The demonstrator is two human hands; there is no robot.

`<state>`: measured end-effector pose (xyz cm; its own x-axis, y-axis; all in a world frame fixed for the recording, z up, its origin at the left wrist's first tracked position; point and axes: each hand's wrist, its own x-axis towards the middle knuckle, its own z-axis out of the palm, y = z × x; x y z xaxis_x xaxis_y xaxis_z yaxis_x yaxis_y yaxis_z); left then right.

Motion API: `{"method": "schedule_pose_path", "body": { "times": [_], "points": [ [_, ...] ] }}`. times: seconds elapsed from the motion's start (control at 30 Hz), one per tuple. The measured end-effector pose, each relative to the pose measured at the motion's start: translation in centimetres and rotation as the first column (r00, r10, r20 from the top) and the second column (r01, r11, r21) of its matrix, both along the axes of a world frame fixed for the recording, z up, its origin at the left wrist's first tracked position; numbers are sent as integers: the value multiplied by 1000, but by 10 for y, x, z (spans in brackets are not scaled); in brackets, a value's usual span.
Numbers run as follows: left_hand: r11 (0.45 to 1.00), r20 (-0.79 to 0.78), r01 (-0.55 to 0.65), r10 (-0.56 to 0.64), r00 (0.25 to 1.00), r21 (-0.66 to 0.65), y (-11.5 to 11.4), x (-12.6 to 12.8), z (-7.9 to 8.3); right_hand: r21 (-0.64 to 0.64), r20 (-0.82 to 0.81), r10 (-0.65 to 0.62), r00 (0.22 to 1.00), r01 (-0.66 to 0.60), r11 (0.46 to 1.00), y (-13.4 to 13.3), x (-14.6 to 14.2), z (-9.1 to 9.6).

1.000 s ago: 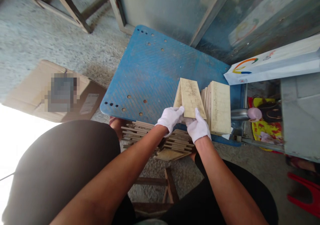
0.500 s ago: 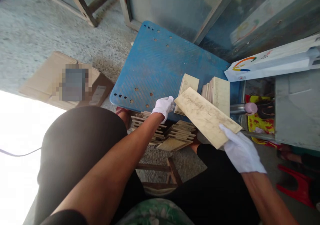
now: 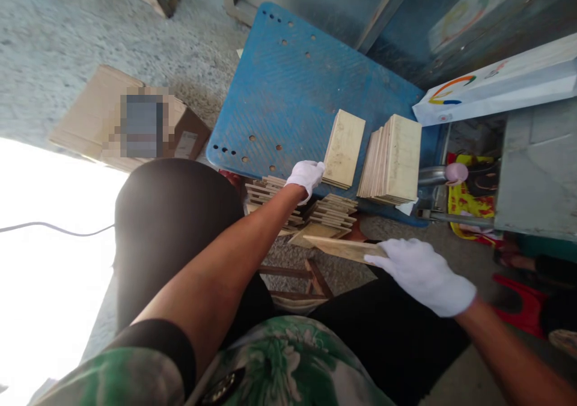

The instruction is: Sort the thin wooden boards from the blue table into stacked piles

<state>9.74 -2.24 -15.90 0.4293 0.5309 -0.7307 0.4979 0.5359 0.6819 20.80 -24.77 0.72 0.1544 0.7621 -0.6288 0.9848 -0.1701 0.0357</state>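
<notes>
My right hand (image 3: 421,274), in a white glove, grips a thin wooden board (image 3: 340,248) by its right end. That board is seen nearly edge-on, over the gap between my knees. My left hand (image 3: 307,176), also gloved in white, is beside the lower left edge of a small stack of wooden boards (image 3: 346,148). Its fingers are curled closed, and whether they hold anything is hidden. To the right stands a larger, leaning stack of boards (image 3: 402,157). Lower down, crisscrossed piles of boards (image 3: 331,217) sit by the front edge of the blue plastic table (image 3: 306,93).
A cardboard box (image 3: 85,112) with a blurred dark item on it lies at left. On the right are a white paper bag (image 3: 496,84), a grey metal surface (image 3: 536,166), a pink-knobbed metal part (image 3: 456,173) and a red stool (image 3: 518,307). A wooden stool frame (image 3: 318,278) shows below.
My right hand has brought the board down from over the stacks towards my lap and turned it edge-on. Both stacks are now uncovered. My left hand stays near the small stack; the view has shifted.
</notes>
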Motion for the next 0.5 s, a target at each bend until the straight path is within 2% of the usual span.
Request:
{"method": "schedule_pose_path", "body": {
  "times": [0.03, 0.1, 0.2, 0.33, 0.5],
  "points": [
    [1000, 3, 8, -8, 1000, 2, -1, 0, -1, -54, 36, 91, 995, -89, 995, 6, -11, -11],
    [999, -5, 40, -40, 999, 25, -2, -1, -2, -155, -31, 190, 981, -193, 969, 16, -31, -36],
    [991, -34, 107, -104, 994, 83, -1, -3, -4, -268, -93, 185, 978, -204, 942, 27, -51, -73],
    [983, -60, 147, -141, 988, 106, 1, -3, -8, -330, -134, 158, 978, -194, 924, 35, -64, -116],
    [983, -59, 155, -150, 987, 99, 1, 0, -12, -349, -142, 137, 980, -179, 920, 36, -74, -150]
  ]
}}
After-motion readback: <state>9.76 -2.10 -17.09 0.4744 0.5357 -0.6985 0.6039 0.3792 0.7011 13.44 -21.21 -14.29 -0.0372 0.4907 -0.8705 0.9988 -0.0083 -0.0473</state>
